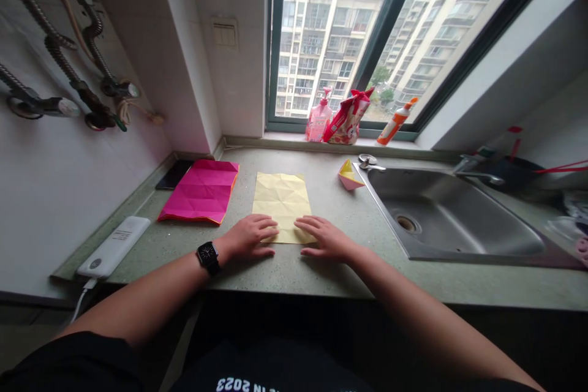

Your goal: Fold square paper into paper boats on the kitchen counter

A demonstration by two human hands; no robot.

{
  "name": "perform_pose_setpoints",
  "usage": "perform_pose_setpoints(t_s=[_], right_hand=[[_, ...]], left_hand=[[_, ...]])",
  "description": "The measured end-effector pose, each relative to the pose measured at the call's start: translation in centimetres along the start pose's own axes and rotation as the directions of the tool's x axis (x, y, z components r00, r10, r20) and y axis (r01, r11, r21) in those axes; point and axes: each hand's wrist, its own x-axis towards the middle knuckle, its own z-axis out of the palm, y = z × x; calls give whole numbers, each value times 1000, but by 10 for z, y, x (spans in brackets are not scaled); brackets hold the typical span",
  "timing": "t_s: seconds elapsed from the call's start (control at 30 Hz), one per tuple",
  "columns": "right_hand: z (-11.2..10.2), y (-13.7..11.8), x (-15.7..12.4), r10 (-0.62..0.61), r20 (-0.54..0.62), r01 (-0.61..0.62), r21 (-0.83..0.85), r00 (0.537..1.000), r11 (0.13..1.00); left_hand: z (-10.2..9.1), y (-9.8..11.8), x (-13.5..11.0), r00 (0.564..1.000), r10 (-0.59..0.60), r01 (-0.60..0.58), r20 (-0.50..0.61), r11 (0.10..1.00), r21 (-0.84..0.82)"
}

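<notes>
Yellow paper (281, 199) pt. hidden; shirt txt (233, 384) cut @ btm.

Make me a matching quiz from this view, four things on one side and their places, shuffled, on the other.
1. Yellow sheet
2. Black watch
3. Folded paper shape
4. Orange bottle

A. On the windowsill
B. Under fingers of the left hand and right hand
C. Beside the sink
D. Around the left wrist

Pairs: 1-B, 2-D, 3-C, 4-A
</notes>
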Motion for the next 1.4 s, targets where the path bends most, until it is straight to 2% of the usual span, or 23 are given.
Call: perform_pose_setpoints(t_s=[0.13,0.3,0.53,0.73,0.87,0.97,1.03,1.1,1.17,1.27,1.33,1.4], right_hand=[[5,-5,-10,-36,-89,44,81,995,996],[8,-1,-14,-58,-181,80,117,982,990],[13,-2,-19,22,-297,17,128,955,992],[15,-6,-16,89,-335,-48,131,938,990],[13,-6,-15,201,-345,-131,216,917,968],[11,-4,-16,279,-388,-184,264,878,947],[10,-1,-17,312,-422,-204,281,851,938],[8,2,-19,344,-450,-220,304,824,927],[7,3,-21,370,-470,-233,324,802,917],[6,5,-24,382,-483,-201,384,788,901],[7,6,-24,361,-459,-141,446,812,884],[7,7,-25,325,-404,-92,499,855,862]], left_hand=[[-5,16,0,999,55,-54,4,984,170],[-4,17,0,996,73,-84,50,954,289],[1,16,-8,999,32,-23,-29,967,255],[5,15,-7,997,23,-7,-70,977,215],[6,16,-7,997,-17,33,-79,980,199],[6,15,-7,993,-35,53,-116,986,155],[5,14,-7,985,-86,97,-147,993,72],[1,12,-8,969,-175,161,-177,983,-91],[-4,9,-8,940,-268,214,-209,944,-252],[-12,6,-7,884,-387,272,-262,883,-383],[-14,4,-5,819,-521,303,-241,749,-590],[-13,4,-3,755,-635,292,-161,546,-785]])
